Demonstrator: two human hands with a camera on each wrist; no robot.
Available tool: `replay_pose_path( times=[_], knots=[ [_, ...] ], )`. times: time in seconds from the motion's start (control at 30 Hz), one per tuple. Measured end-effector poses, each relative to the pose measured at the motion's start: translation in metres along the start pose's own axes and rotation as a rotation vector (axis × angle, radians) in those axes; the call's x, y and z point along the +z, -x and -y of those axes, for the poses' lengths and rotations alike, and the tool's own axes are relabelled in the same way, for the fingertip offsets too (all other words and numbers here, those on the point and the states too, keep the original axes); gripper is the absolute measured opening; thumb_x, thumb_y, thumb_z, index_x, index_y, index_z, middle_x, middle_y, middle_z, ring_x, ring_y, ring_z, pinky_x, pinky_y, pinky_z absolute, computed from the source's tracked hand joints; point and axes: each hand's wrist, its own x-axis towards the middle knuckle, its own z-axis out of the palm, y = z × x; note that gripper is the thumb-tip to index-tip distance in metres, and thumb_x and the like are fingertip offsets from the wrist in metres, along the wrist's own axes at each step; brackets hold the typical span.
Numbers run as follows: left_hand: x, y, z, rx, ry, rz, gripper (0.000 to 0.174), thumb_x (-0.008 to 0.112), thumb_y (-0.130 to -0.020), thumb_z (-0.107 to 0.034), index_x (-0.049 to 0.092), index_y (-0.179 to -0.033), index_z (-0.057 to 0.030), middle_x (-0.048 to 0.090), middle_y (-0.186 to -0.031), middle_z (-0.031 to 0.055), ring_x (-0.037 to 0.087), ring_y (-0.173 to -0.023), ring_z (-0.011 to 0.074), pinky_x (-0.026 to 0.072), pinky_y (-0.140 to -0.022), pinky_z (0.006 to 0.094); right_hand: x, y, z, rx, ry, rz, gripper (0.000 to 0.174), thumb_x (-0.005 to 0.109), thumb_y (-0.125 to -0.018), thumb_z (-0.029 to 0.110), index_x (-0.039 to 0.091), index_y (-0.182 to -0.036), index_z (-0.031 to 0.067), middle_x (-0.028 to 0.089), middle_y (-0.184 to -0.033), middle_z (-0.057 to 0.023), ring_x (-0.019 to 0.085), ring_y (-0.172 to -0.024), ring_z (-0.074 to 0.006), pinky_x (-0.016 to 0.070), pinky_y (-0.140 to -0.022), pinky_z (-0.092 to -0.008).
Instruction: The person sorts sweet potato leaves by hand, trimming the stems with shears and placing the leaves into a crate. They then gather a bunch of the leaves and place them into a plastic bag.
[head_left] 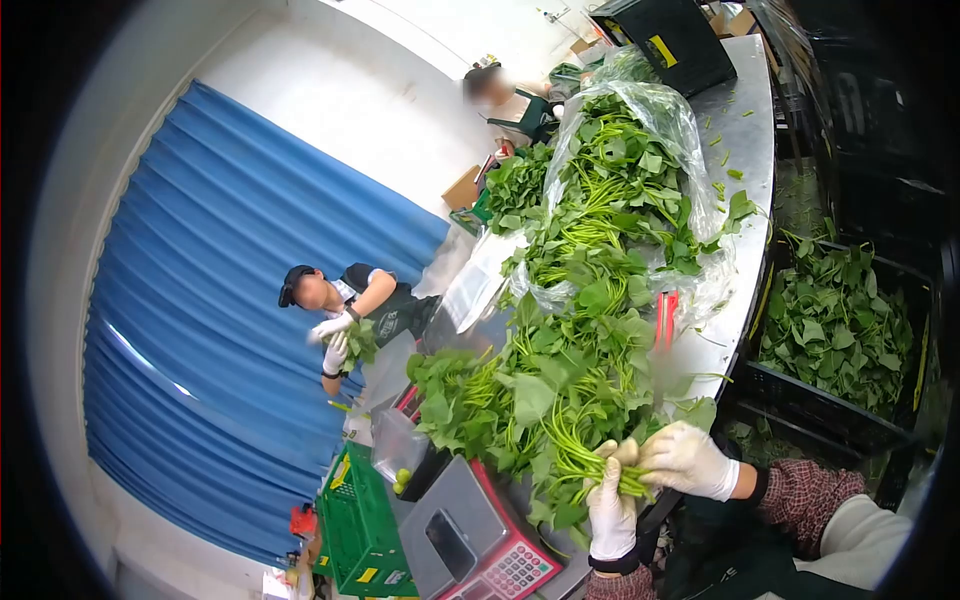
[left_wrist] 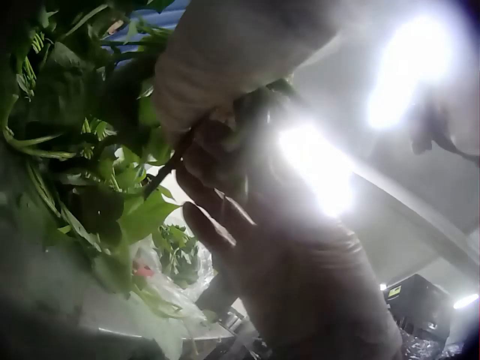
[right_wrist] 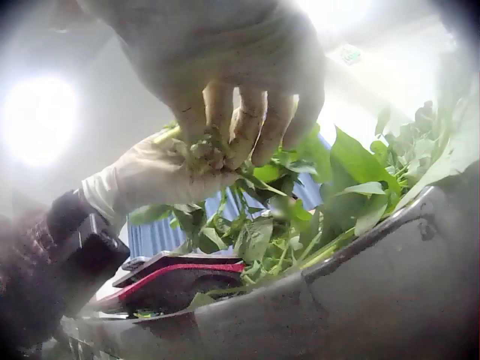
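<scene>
My left hand (head_left: 612, 512) is wrapped round the stems of a bunch of leafy greens (head_left: 560, 400). The gloved fingers are curled tight, and the forearm rises from below in a plaid sleeve. My right hand (head_left: 688, 460) caps the cut ends from the right side, its fingers (right_wrist: 247, 127) bent down over them and pinching at the stubs. The two gloves touch. In the right wrist view the fingertips sit right on the stem butts, and the leaves fan away beyond the grip.

To do this well, I judge, the left hold should be firm but not crushing. The right fingers should square the ends level so no stalk slides out.

The bunch sits just above the near table edge, leaves pointing away from me. Just left of the grip is a weighing scale (head_left: 480, 540) with a red keypad. Beyond the leaves, a heap of greens (head_left: 610, 200) spills from a clear plastic bag (head_left: 672, 115) across the steel table (head_left: 750, 120). Right of the grip, a black crate (head_left: 800, 405) holds loose leaves. Well off to the left, another worker (head_left: 350, 305) handles greens before a blue curtain (head_left: 220, 280).
</scene>
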Motion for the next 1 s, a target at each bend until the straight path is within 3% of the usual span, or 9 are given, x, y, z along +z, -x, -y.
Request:
replay_pose_path(
  times=[0.1, 0.2, 0.33, 0.47, 0.6, 0.7, 0.83, 0.9, 1.0],
  knots=[
    [-0.001, 0.008, -0.015, 0.193, 0.037, -0.041, 0.022, 0.052, -0.094, -0.013, 0.047, -0.110, 0.0011, 0.055, -0.070, 0.0056, 0.056, -0.068, 0.0183, 0.0470, -0.085, 0.0407, -0.001, -0.012, -0.001, -0.059, -0.091, 0.103, 0.022, 0.063, -0.082, 0.030, 0.066, -0.095, 0.0122, 0.061, -0.087, -0.0047, 0.059, -0.087, -0.0248, 0.0451, -0.077, -0.0361],
    [0.003, 0.015, -0.036, 0.394, -0.124, -0.213, 0.027, 0.052, -0.094, -0.012, 0.043, -0.116, 0.0007, 0.046, -0.062, 0.0004, 0.046, -0.055, 0.0124, 0.0470, -0.071, 0.0344, -0.010, -0.032, -0.027, 0.155, -0.008, 0.166, 0.023, 0.061, -0.082, 0.024, 0.065, -0.102, 0.0133, 0.061, -0.087, -0.0071, 0.059, -0.083, -0.0268, 0.0464, -0.073, -0.0390],
    [-0.007, 0.013, -0.033, 0.216, 0.118, 0.045, 0.031, 0.052, -0.093, -0.010, 0.045, -0.121, 0.0018, 0.028, -0.057, -0.0029, 0.032, -0.049, 0.0094, 0.0376, -0.062, 0.0287, 0.010, -0.087, -0.069, 0.162, 0.232, 0.088, 0.017, 0.062, -0.079, 0.022, 0.068, -0.090, 0.0107, 0.062, -0.081, -0.0085, 0.061, -0.078, -0.0280, 0.0484, -0.068, -0.0388],
    [-0.022, 0.014, -0.023, 0.128, 0.247, 0.054, 0.025, 0.053, -0.093, -0.012, 0.050, -0.115, -0.0001, 0.031, -0.056, -0.0043, 0.035, -0.051, 0.0084, 0.0408, -0.067, 0.0293, 0.043, -0.108, -0.072, 0.037, 0.276, 0.186, 0.017, 0.062, -0.074, 0.026, 0.066, -0.072, 0.0089, 0.061, -0.072, -0.0093, 0.061, -0.069, -0.0296, 0.0489, -0.062, -0.0400],
    [-0.020, 0.018, -0.028, 0.309, 0.043, -0.180, 0.020, 0.052, -0.093, -0.014, 0.050, -0.108, 0.0002, 0.039, -0.056, -0.0019, 0.039, -0.051, 0.0095, 0.0432, -0.066, 0.0306, 0.060, -0.099, -0.037, 0.060, 0.415, 0.427, 0.037, 0.065, -0.075, 0.040, 0.064, -0.059, 0.0074, 0.053, -0.051, -0.0133, 0.056, -0.050, -0.0324, 0.0438, -0.050, -0.0413],
    [-0.021, 0.019, -0.029, 0.343, -0.014, -0.241, 0.020, 0.053, -0.093, -0.013, 0.051, -0.106, 0.0010, 0.048, -0.061, 0.0015, 0.046, -0.052, 0.0114, 0.0460, -0.068, 0.0305, 0.078, -0.082, -0.041, 0.138, 0.523, 0.573, 0.039, 0.067, -0.071, 0.044, 0.065, -0.060, 0.0070, 0.058, -0.055, -0.0137, 0.059, -0.052, -0.0310, 0.0454, -0.052, -0.0409],
    [-0.024, 0.016, -0.025, 0.324, -0.027, -0.243, 0.018, 0.053, -0.092, -0.012, 0.052, -0.105, 0.0016, 0.052, -0.066, 0.0041, 0.046, -0.053, 0.0111, 0.0469, -0.066, 0.0292, 0.082, -0.077, -0.060, 0.228, 0.555, 0.556, 0.036, 0.067, -0.069, 0.042, 0.067, -0.062, 0.0066, 0.060, -0.057, -0.0151, 0.060, -0.054, -0.0322, 0.0472, -0.054, -0.0410],
    [-0.030, 0.015, -0.022, 0.322, -0.045, -0.249, 0.018, 0.053, -0.093, -0.012, 0.052, -0.104, 0.0015, 0.052, -0.067, 0.0045, 0.046, -0.052, 0.0106, 0.0469, -0.064, 0.0282, 0.061, -0.091, -0.072, 0.470, 0.187, 0.343, 0.033, 0.067, -0.069, 0.036, 0.068, -0.067, 0.0039, 0.059, -0.055, -0.0129, 0.061, -0.053, -0.0279, 0.0478, -0.054, -0.0388],
    [-0.035, 0.010, -0.015, 0.287, -0.048, -0.234, 0.018, 0.055, -0.091, -0.011, 0.053, -0.104, 0.0020, 0.055, -0.070, 0.0060, 0.048, -0.053, 0.0111, 0.0470, -0.063, 0.0276, 0.015, -0.104, -0.074, 0.812, -0.606, 0.151, 0.027, 0.065, -0.080, 0.029, 0.070, -0.082, 0.0026, 0.060, -0.060, -0.0002, 0.055, -0.053, -0.0100, 0.0429, -0.050, -0.0245]
  ],
)
